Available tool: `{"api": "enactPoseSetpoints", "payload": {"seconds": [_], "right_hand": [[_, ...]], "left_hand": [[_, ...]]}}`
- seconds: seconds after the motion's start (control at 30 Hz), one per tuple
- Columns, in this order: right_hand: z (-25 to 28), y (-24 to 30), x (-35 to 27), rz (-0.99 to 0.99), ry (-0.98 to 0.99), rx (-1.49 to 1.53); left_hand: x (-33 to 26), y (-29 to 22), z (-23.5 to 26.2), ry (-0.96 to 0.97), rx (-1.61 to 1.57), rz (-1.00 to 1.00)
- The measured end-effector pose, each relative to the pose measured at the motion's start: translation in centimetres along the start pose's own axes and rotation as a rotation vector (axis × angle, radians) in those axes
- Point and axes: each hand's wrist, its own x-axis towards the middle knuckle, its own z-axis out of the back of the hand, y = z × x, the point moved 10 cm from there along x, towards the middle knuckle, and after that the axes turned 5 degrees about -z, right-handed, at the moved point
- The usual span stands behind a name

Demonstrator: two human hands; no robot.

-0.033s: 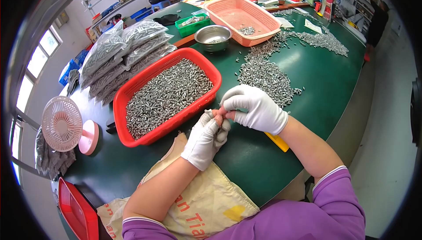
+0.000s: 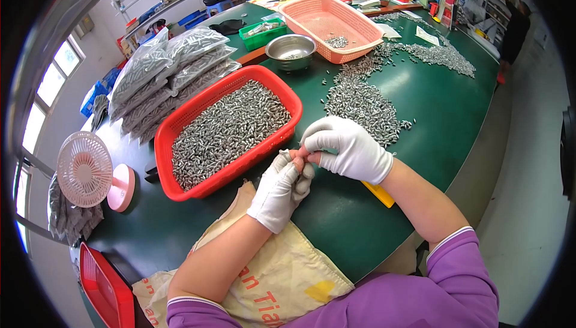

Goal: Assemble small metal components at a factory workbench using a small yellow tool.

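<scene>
White-gloved, my left hand [image 2: 282, 191] and right hand [image 2: 349, 149] touch at the fingertips, holding what I can't tell, with the silver pile [image 2: 363, 107] just ahead of my right.

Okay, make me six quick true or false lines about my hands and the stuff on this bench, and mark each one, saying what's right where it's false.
1. The left hand and the right hand are gloved in white. True.
2. The two hands are far apart. False: their fingertips meet; whether they pinch something is hidden.
3. The pink fan stands left of the red basket. True.
4. The red basket holds folded cloth. False: it holds many small metal parts.
5. The steel bowl stands beside the peach basket. True.
6. The peach basket is nearer the hands than the red basket. False: the red basket is nearer.
</scene>
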Motion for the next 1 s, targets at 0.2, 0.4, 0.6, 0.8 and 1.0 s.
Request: {"api": "enactPoseSetpoints", "payload": {"seconds": [0.2,0.4,0.6,0.8,1.0], "right_hand": [[0.3,0.3,0.1,0.037,-0.017,-0.024],[0.7,0.4,0.0,0.089,-0.021,-0.154],[1.8,0.0,0.0,0.062,-0.109,-0.142],[0.7,1.3,0.2,0.151,-0.037,-0.102],[2.5,-1.2,0.2,-0.021,-0.144,-0.308]], "left_hand": [[0.0,-0.1,0.1,-0.006,0.012,-0.009],[-0.2,-0.2,0.1,-0.039,0.044,-0.025],[0.0,-0.2,0.1,-0.038,0.039,-0.022],[-0.1,-0.3,0.2,-0.027,0.034,-0.030],[-0.2,-0.5,0.3,-0.068,0.066,-0.032]]}}
